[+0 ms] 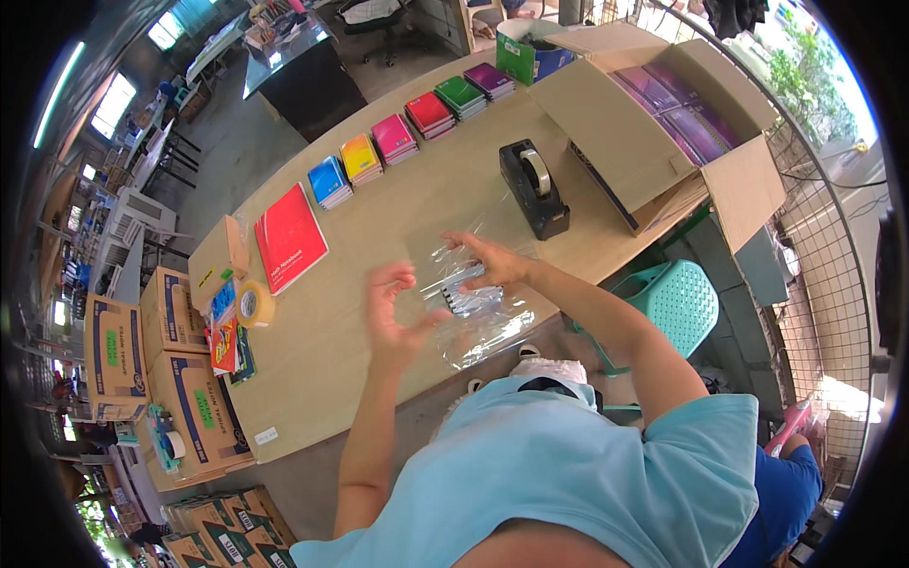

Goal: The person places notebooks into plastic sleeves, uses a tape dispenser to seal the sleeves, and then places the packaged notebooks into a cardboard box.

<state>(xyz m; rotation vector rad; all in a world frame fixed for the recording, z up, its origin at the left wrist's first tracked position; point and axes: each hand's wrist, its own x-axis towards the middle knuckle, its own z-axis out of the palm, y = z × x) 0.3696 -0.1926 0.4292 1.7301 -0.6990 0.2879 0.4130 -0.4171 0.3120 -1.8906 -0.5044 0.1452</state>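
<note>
Clear plastic wrap [478,352] lies near the table's front edge, shiny and crumpled. Inside or under it is a small spiral-bound notebook [483,301], pale blue-white with a dark coil; I cannot tell which. My right hand [494,265] reaches over the notebook with its fingers spread, and whether it touches the plastic is unclear. To the left of the plastic, my left hand [393,312] is raised, its fingers bent and the thumb held apart, nothing in its grasp. A black tape dispenser [535,189] with a roll of clear tape stands beyond my right hand.
Several small notebook stacks, including a blue one [329,182], line the table's far edge. A large red notebook [291,237] lies left. Tape rolls [256,304] and cartons [194,407] stand at the left end. An open carton [653,133] holds purple notebooks at right, above a turquoise stool [677,308].
</note>
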